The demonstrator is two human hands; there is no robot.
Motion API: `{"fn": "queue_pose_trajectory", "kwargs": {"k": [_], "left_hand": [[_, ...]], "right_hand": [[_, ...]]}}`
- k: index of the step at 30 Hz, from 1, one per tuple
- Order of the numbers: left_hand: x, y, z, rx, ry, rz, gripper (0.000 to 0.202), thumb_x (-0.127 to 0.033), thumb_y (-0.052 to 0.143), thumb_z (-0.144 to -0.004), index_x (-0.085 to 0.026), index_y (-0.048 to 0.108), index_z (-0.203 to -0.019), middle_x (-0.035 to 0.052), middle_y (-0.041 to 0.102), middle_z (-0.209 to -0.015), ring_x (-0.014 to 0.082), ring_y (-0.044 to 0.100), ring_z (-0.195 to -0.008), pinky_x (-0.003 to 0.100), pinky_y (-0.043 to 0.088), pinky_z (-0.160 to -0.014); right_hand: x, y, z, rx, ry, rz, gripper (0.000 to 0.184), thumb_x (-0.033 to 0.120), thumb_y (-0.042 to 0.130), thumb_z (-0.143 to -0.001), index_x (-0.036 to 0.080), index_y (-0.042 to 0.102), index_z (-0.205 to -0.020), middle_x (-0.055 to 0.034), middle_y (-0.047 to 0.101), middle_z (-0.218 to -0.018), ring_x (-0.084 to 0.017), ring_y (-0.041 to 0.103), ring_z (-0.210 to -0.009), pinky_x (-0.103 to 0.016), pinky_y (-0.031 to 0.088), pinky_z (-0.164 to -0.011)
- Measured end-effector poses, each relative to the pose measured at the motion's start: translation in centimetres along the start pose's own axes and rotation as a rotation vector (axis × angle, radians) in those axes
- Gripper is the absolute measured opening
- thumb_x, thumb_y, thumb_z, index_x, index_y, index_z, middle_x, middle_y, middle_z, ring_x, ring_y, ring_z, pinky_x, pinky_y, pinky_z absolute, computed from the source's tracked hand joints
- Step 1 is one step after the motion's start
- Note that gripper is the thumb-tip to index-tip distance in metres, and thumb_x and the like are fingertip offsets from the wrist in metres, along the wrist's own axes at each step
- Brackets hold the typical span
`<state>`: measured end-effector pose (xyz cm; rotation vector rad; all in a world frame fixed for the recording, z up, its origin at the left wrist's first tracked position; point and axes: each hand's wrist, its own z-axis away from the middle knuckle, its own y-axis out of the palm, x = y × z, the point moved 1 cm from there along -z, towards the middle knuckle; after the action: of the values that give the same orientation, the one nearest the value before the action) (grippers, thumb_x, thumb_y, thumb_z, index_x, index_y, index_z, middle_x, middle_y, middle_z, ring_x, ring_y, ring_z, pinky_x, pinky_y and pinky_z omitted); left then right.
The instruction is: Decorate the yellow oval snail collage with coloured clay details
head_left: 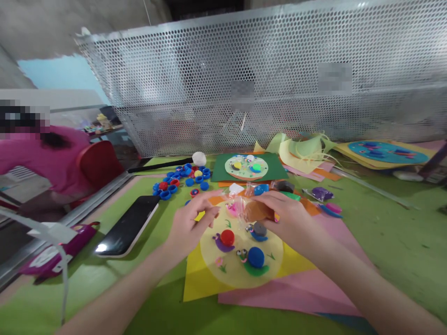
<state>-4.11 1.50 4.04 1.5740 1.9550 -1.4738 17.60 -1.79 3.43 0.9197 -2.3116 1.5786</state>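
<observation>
Green table (391, 242): phone (129, 225), caps (173, 189) left of brown packet (259, 212).

1. The green tabletop (394, 251) spreads across the lower view.
2. On its left lie a phone (131, 228) and a purple object (75, 236) of unclear kind.
3. Behind the phone, mostly blue bottle caps (189, 182) cluster loosely.
4. In the middle, a pink sheet (296, 293) lies partly under a yellow sheet (195, 279).
5. Farther back lies a green sheet (220, 167).
6. On the right, a purple packet (321, 193) lies near a pink-and-blue piece (333, 207).
</observation>
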Motion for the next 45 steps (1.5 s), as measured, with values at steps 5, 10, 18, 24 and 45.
{"fn": "queue_pose_trajectory", "kwargs": {"k": [5, 10, 18, 24, 45], "left_hand": [[-0.2, -0.1, 0.1, 0.016, -0.03, 0.022, 0.026, -0.027, 0.042, -0.089, -0.023, 0.053, -0.112, -0.0061, 0.051, -0.053, 0.0109, 0.051, -0.051, 0.024, 0.041, -0.056], [-0.4, 0.4, 0.5, 0.072, 0.039, 0.061, 0.037, -0.025, 0.047, -0.087, -0.026, 0.043, -0.123, 0.001, 0.063, -0.084, 0.0155, 0.059, -0.074, 0.029, 0.045, -0.069], [-0.1, 1.4, 1.1, -0.03, 0.104, 0.11, 0.074, -0.02, 0.062, -0.077, -0.027, 0.019, -0.137, 0.0002, 0.062, -0.084, 0.0197, 0.055, -0.082, 0.033, 0.045, -0.072], [-0.7, 1.0, 0.7, 0.044, -0.047, 0.063, 0.069, -0.034, 0.068, -0.071, -0.026, 0.034, -0.13, 0.0014, 0.064, -0.079, 0.0251, 0.056, -0.088, 0.037, 0.043, -0.072], [-1.6, 1.3, 0.8, 0.063, -0.345, 0.398, 0.103, -0.029, 0.07, -0.068, -0.019, -0.002, -0.141, -0.0052, 0.059, -0.06, 0.0163, 0.054, -0.067, 0.029, 0.044, -0.062]], "right_hand": [[0.0, 0.1, 0.0, 0.004, -0.002, -0.007, 0.04, 0.008, 0.052, -0.065, 0.022, 0.059, -0.102, -0.0048, 0.06, -0.107, -0.019, 0.056, -0.097, -0.032, 0.047, -0.083], [0.3, 0.2, 0.0, 0.004, -0.008, -0.035, 0.032, 0.009, 0.054, -0.065, 0.023, 0.061, -0.093, -0.0035, 0.061, -0.102, -0.018, 0.057, -0.091, -0.03, 0.047, -0.078], [1.4, 0.5, 0.0, 0.091, -0.003, -0.058, 0.019, 0.008, 0.053, -0.067, 0.019, 0.058, -0.081, -0.0006, 0.058, -0.077, -0.012, 0.05, -0.067, -0.025, 0.041, -0.06], [1.5, 1.2, 0.3, 0.119, 0.002, -0.072, 0.016, 0.012, 0.052, -0.069, 0.02, 0.058, -0.081, -0.0011, 0.059, -0.08, -0.013, 0.054, -0.068, -0.027, 0.044, -0.061], [0.9, 0.9, 0.3, 0.036, -0.055, 0.02, 0.043, 0.007, 0.052, -0.068, 0.023, 0.058, -0.107, -0.0036, 0.062, -0.104, -0.018, 0.058, -0.094, -0.034, 0.048, -0.081]]}}
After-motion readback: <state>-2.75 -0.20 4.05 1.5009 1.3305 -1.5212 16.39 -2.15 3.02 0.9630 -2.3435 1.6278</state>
